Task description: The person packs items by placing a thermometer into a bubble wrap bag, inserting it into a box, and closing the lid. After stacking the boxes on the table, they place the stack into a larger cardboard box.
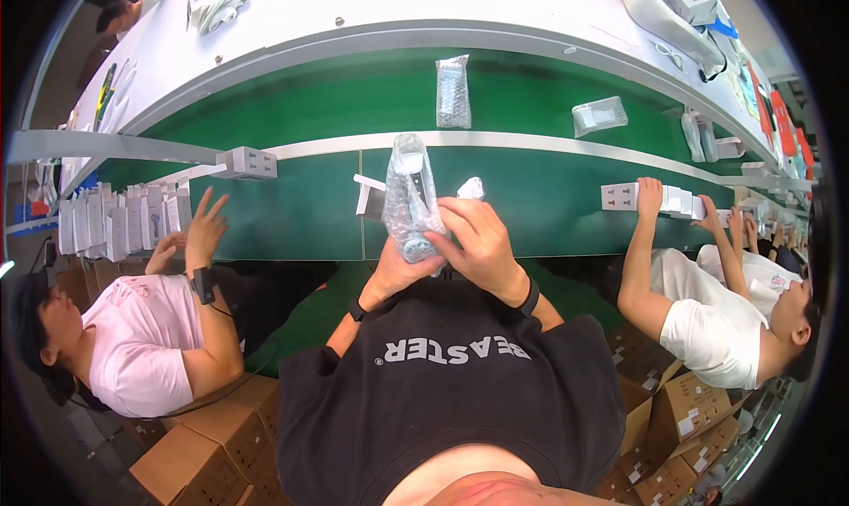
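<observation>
I hold a clear plastic bag (409,196) upright in front of my chest; a white and blue item shows inside it. My left hand (395,273) grips the bag's lower end from below. My right hand (478,237) wraps over its right side, fingers curled toward the bag. Both wrists carry black bands. A small white box (368,197) lies on the green worktop (309,214) just left of the bag, and a small white piece (470,187) sits behind my right hand.
A green conveyor belt (354,95) beyond the worktop carries two bagged items (453,90) (599,116). White power strips (248,163) (622,195) sit on the rail. Co-workers sit at my left (146,338) and right (707,325). Cardboard boxes (212,440) stand below.
</observation>
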Demonstrator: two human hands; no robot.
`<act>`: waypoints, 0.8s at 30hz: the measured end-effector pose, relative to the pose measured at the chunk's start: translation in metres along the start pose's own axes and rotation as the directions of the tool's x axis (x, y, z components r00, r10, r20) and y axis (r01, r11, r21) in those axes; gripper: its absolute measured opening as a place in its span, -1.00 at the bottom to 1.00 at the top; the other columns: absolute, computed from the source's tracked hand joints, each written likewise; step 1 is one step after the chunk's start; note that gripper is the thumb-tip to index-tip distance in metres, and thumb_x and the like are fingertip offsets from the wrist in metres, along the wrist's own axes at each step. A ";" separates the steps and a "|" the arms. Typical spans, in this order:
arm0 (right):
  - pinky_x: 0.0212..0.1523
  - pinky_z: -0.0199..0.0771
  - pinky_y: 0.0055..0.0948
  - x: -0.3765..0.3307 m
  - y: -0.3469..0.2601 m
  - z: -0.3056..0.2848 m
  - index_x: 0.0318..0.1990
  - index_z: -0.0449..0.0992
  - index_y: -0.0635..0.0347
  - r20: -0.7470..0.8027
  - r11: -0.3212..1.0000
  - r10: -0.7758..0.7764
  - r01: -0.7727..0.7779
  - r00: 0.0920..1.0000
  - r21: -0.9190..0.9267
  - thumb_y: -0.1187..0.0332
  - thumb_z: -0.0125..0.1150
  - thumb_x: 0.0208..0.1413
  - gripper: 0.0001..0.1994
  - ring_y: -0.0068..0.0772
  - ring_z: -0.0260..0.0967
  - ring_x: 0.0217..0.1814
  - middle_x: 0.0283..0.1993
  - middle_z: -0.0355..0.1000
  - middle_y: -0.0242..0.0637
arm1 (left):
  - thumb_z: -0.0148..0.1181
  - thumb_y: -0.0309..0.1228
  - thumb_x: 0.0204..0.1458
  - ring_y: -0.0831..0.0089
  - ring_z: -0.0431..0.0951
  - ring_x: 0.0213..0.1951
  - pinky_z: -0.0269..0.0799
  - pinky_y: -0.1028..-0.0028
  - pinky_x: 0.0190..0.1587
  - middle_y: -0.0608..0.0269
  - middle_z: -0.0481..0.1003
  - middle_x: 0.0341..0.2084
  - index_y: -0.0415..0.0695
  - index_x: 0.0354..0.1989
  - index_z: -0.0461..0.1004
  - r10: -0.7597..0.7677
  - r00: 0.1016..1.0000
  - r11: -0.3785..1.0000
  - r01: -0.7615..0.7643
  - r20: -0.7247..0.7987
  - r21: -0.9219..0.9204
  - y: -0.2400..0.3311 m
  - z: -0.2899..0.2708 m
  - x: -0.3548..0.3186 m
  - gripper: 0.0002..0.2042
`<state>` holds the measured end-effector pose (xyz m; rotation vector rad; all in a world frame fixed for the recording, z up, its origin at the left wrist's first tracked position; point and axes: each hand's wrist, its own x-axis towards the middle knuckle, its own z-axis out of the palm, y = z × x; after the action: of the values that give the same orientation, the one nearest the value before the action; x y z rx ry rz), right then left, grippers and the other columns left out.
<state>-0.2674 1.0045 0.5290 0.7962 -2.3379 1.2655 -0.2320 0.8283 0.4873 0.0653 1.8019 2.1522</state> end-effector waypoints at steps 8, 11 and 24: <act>-0.01 0.42 -0.27 -0.003 0.013 -0.010 0.23 0.19 0.23 -0.021 0.815 0.254 -0.202 0.967 0.543 0.27 0.59 -0.24 -0.15 -0.10 0.35 0.06 0.18 0.22 0.05 | 0.42 -0.40 -0.27 0.39 0.49 0.00 0.43 0.41 0.02 0.18 0.47 -0.02 -0.26 0.17 0.32 -0.052 0.964 0.990 0.084 0.260 -0.112 0.005 0.000 0.002 -0.28; -0.09 0.47 -0.36 0.001 0.009 -0.018 0.26 0.17 0.19 -0.010 0.707 0.293 -0.210 0.956 0.675 0.21 0.63 -0.30 -0.06 -0.15 0.38 -0.02 0.18 0.20 0.05 | 0.47 -0.22 -0.42 0.26 0.50 0.00 0.49 0.25 -0.05 0.04 0.46 -0.01 -0.20 0.20 0.26 -0.174 0.902 0.818 0.356 0.395 -0.451 -0.005 -0.003 -0.003 -0.13; -0.32 0.45 -0.39 -0.001 -0.016 -0.041 0.00 0.49 0.14 -0.160 0.955 -0.254 0.220 0.954 -0.200 0.34 0.51 -0.17 -0.49 -0.29 0.36 -0.23 -0.13 0.29 -0.26 | 0.31 -0.21 -0.19 0.15 0.58 -0.12 0.50 0.35 -0.05 -0.04 0.45 0.04 -0.27 0.18 0.33 -0.033 0.880 0.137 0.474 0.474 -0.870 -0.042 0.036 0.036 -0.30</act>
<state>-0.2544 1.0323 0.5609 0.8333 -2.0999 0.9670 -0.2475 0.8784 0.4474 -0.1695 -0.1015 2.3602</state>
